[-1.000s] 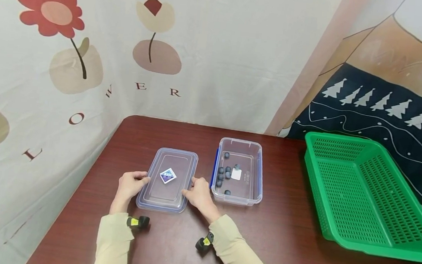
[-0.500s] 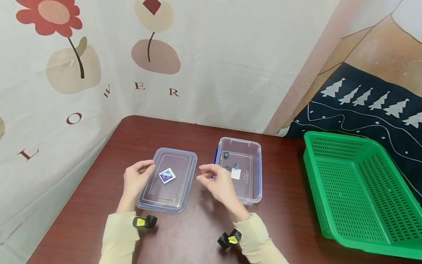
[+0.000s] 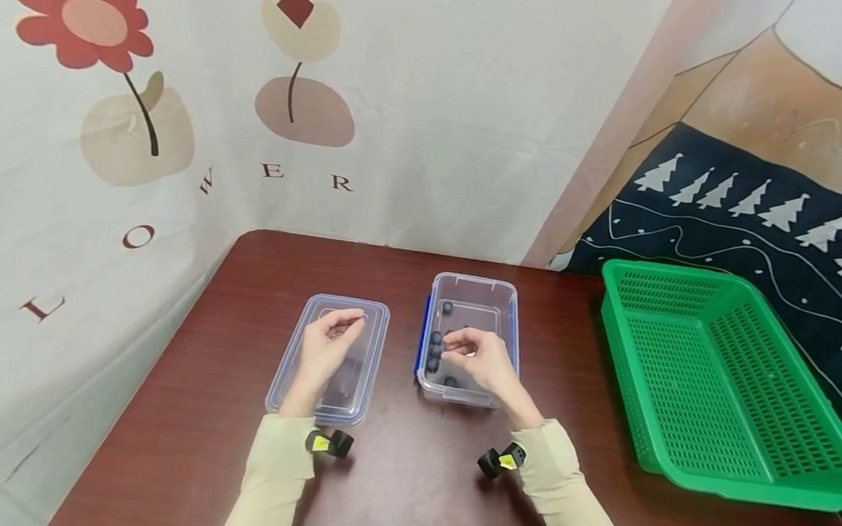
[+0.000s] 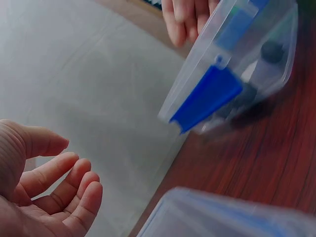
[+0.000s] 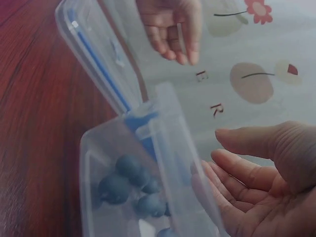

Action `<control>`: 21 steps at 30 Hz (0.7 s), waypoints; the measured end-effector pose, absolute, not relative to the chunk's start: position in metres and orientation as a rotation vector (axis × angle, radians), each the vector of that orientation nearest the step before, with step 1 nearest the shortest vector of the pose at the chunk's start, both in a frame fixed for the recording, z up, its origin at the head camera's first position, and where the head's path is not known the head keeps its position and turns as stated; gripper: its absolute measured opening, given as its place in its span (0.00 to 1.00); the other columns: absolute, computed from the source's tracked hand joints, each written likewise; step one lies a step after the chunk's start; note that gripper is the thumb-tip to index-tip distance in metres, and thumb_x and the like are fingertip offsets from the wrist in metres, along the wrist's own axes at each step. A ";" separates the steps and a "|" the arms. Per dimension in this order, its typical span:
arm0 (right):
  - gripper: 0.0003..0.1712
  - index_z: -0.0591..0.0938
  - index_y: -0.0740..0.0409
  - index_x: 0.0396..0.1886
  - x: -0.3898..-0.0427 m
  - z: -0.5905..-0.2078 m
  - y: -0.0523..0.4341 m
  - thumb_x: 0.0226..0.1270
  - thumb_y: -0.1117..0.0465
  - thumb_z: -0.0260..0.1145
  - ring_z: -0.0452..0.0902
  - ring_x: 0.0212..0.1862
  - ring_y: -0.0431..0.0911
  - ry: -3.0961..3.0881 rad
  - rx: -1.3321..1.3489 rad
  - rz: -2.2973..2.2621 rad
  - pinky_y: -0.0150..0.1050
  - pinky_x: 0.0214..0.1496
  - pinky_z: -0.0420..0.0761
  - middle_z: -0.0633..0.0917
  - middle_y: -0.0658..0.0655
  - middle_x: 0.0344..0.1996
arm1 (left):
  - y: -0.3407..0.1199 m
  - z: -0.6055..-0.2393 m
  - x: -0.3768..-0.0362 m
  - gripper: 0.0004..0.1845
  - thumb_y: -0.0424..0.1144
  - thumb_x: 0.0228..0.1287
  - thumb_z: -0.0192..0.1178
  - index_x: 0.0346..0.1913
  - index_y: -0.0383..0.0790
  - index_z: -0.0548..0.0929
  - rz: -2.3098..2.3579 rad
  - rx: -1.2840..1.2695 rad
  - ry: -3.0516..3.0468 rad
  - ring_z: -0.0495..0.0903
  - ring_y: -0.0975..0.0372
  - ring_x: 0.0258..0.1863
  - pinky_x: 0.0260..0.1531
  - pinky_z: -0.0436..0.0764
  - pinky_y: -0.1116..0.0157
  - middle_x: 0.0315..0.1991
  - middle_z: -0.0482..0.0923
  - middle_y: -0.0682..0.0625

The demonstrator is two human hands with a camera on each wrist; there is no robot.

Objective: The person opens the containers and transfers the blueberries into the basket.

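Note:
A clear plastic container (image 3: 465, 397) with blue clips stands on the table, holding several blueberries (image 5: 114, 188). Left of it lies a clear lid (image 3: 360, 391) with a blue rim. My left hand (image 3: 323, 350) hovers over the lid, fingers loosely bent, with nothing in them. My right hand (image 3: 486, 361) hangs over the container, thumb and fingers apart and holding nothing. In the right wrist view its fingertips appear behind the container's clear wall, close to it; contact cannot be told. The right hand hides some of the berries in the head view.
A large green plastic basket (image 3: 732, 482) stands at the table's right side. Printed cloth (image 3: 432, 130) hangs behind and to the left of the dark red wooden table (image 3: 401, 495).
Both hands have let go of the lid. The right hand has moved right, over the container. The left hand has risen and shifted right, over the lid's middle.

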State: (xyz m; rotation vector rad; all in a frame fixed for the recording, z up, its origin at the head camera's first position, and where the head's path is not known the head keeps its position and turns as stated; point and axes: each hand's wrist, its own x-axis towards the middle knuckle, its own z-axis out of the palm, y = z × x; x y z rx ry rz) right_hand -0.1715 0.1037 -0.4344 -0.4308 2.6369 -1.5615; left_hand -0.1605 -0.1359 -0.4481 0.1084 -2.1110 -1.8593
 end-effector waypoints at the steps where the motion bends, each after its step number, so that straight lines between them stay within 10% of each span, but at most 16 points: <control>1: 0.11 0.84 0.69 0.35 -0.171 -0.435 0.104 0.50 0.71 0.70 0.81 0.29 0.45 2.630 -0.422 -1.550 0.29 0.32 0.80 0.86 0.60 0.27 | -0.131 -0.448 -0.161 0.10 0.23 0.57 0.60 0.42 0.20 0.80 -1.877 0.093 -2.106 0.76 0.75 0.28 0.33 0.77 0.81 0.39 0.81 0.31; 21: 0.11 0.84 0.70 0.33 -0.180 -0.452 0.111 0.47 0.71 0.73 0.83 0.29 0.45 2.547 -0.433 -1.239 0.30 0.30 0.81 0.86 0.59 0.25 | -0.061 -0.431 -0.156 0.15 0.21 0.55 0.59 0.46 0.16 0.75 -2.058 -0.067 -2.099 0.77 0.52 0.37 0.39 0.80 0.73 0.42 0.75 0.26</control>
